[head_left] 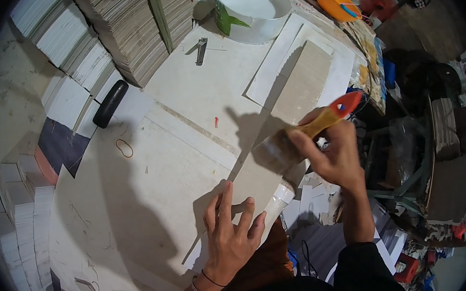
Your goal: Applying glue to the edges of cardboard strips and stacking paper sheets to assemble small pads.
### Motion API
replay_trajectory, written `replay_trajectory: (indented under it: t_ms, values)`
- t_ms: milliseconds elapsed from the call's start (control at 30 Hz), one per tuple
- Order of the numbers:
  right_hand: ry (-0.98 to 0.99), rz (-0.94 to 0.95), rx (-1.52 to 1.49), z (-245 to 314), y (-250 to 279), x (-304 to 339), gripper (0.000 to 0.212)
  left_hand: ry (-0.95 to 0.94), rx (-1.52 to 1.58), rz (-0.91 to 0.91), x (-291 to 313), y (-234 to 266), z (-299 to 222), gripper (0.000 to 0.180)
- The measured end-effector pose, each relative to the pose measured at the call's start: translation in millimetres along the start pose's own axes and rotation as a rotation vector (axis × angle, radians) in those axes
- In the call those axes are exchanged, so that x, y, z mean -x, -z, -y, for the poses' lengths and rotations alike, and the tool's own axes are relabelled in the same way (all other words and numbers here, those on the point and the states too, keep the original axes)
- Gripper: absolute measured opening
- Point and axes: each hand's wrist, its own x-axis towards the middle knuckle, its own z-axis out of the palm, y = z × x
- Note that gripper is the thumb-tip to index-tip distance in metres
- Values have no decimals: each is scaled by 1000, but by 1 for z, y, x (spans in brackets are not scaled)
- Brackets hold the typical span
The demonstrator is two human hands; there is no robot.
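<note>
My right hand (pixel 331 147) is closed round the yellow, red-tipped handle of a wide paintbrush (pixel 337 113). Its bristles, smeared by motion, are over a long, pale grey-brown strip of board or stacked paper (pixel 300 83) that runs diagonally across the table. Near the strip's lower end rests my left hand (pixel 233 235), palm down with fingers spread and its fingertips on the surface. A small whitish piece (pixel 283 193) shows at the edge between the hands; its kind is unclear. Beyond the strip stands a white tub (pixel 255 28) holding white paste or liquid.
On the pale table (pixel 176 201) lie a nail clipper (pixel 200 51), a rubber band (pixel 124 148) and a black oblong object (pixel 111 104). Tall paper stacks (pixel 127 35) border the left and far sides. An orange bowl (pixel 336 1) sits far right. Paper scraps (pixel 311 205) lie below the right edge.
</note>
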Motion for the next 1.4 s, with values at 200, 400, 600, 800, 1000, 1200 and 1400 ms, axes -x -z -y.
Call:
replay_trajectory:
  t_ms: [200,400,600,800,1000,1200,1400]
  values:
    - [155,25,-158,8,-7,1,21,-8,3,-7,3,1,7,42]
    - [-110,-51,-70,-24,9,-15,27,-10,-3,0,1,2,0,42]
    - [-123,-6,-318,-13,10,-12,24,-2,-8,-5,2,1,4,41]
    - [-145,-86,-84,-41,28,-30,23,3,-5,17,1,1,2,43]
    - [-72,4,-386,-21,33,-28,21,0,-20,5,1,2,2,45]
    - [-6,-76,-52,-60,29,-45,20,3,-9,-5,2,-1,1,45]
    - [216,20,-445,-4,54,-57,27,10,-16,9,1,2,1,44]
